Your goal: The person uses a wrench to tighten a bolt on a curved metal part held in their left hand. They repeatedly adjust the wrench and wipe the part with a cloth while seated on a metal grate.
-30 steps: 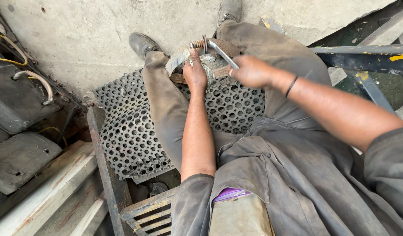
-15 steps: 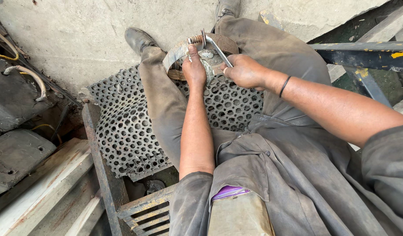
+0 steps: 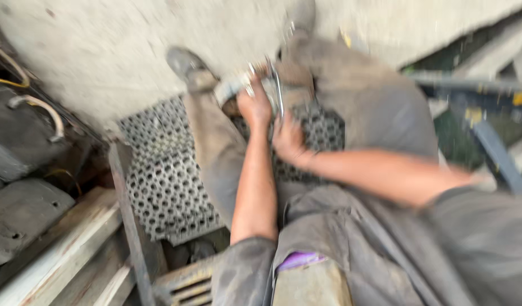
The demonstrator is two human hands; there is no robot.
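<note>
My left hand (image 3: 255,107) is closed around a small grey metal part (image 3: 238,86) that I hold between my knees, just above the perforated steel grating (image 3: 159,181) I sit over. My right hand (image 3: 288,140) sits just below it, fingers curled on the lower end of a thin shiny steel wrench (image 3: 279,93) whose handle runs up to the part; the picture is smeared, so I cannot tell how firmly the head is seated on whatever it turns. That is my main worry: if the head is only half on, a hard pull could slip it off and drive my knuckles into the grating or my left thumb. The part rests on nothing but my grip, so it could twist out and fall towards the gap beside the rusty steel frame bar (image 3: 130,215). My grey trouser leg (image 3: 215,153) is near enough to catch the handle.
</note>
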